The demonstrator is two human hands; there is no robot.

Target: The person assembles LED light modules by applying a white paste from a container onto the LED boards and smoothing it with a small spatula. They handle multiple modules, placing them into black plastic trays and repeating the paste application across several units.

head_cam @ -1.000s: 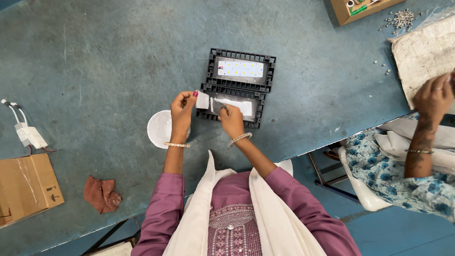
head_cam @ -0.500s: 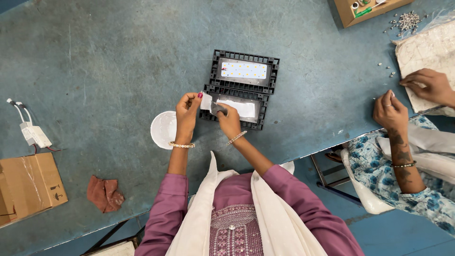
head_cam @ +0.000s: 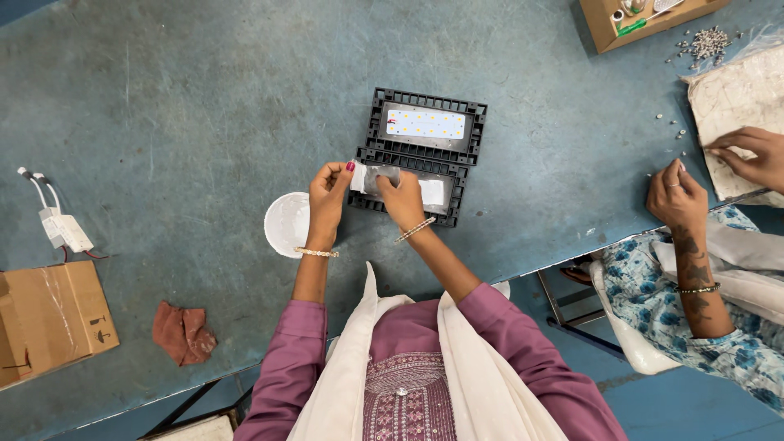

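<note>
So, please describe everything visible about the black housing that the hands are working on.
The nearer black housing is a rectangular finned frame, plastic or metal by its look, lying flat on the blue-grey table. A grey-white panel fills its middle. Its far edge lies against a second housing with a lit LED panel. The left hand pinches a white strip at its left end; the right hand presses on the panel.

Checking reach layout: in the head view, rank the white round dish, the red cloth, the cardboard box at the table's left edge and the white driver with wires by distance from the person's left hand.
From the left hand:
1. White round dish, right beside the hand, on its left.
2. Red cloth, lower left, near the table edge.
3. White driver with wires, far left.
4. Cardboard box, lower-left corner; close to the driver in distance, so that order is uncertain.
</note>
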